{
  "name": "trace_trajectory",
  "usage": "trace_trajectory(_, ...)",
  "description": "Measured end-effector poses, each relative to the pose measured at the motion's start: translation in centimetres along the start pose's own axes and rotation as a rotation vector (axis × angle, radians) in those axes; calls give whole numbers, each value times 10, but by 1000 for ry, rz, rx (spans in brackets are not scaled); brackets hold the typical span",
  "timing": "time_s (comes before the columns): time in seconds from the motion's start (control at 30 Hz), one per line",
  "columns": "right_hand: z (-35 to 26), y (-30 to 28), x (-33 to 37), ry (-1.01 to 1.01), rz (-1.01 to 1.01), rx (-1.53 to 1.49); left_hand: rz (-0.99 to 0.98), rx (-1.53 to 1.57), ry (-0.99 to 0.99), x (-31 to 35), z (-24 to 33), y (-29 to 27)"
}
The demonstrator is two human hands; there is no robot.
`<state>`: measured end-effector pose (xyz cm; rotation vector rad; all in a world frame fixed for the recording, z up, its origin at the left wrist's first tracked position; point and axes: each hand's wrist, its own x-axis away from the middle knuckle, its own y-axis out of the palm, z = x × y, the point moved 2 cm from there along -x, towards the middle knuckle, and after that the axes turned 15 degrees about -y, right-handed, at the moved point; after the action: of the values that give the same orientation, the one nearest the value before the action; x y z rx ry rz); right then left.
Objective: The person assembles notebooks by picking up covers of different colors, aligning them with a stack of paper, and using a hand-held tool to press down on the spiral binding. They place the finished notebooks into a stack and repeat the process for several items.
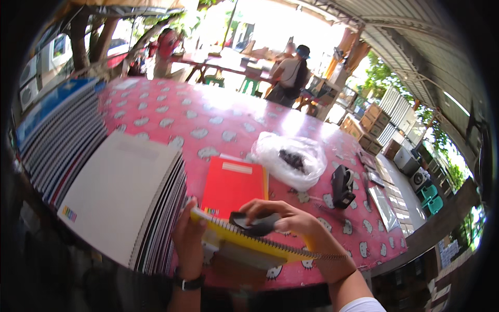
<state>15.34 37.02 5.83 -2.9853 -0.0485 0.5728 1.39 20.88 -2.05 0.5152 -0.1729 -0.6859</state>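
My left hand [188,234], with a dark watch on its wrist, grips the left end of a yellow spiral notebook [223,229]. The notebook is tilted above the table, its bound edge facing up. A loose length of wire coil [330,256] sticks out past its right end, beside my right wrist. My right hand [293,221] is closed around a smooth black handheld object [262,226] and holds it against the coil edge; its exact kind does not show. Just beyond lies a red notebook [234,182], flat on the table.
Tall stacks of spiral notebooks [119,182] fill the left side. A plastic bag [265,156] with dark contents and a black device [343,187] rest on the patterned pink tablecloth [171,109]. People [291,78] are at a farther table. Boxes [371,122] stand at right.
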Motion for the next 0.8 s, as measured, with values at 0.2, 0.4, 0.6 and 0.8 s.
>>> trace_trajectory(0.2,-13,13,-21,31,23,238,-24,-28,16,-3,-1,-6)
trace_trajectory(0.4,-4,7,-28,23,155,157,-32,-88,-22,1,6,-7)
trace_trajectory(0.6,12,-9,-20,114,29,623,-86,84,-98,-1,2,-8)
trace_trajectory(0.8,2,-66,99,199,172,1198,-119,-49,-25,0,-22,-5)
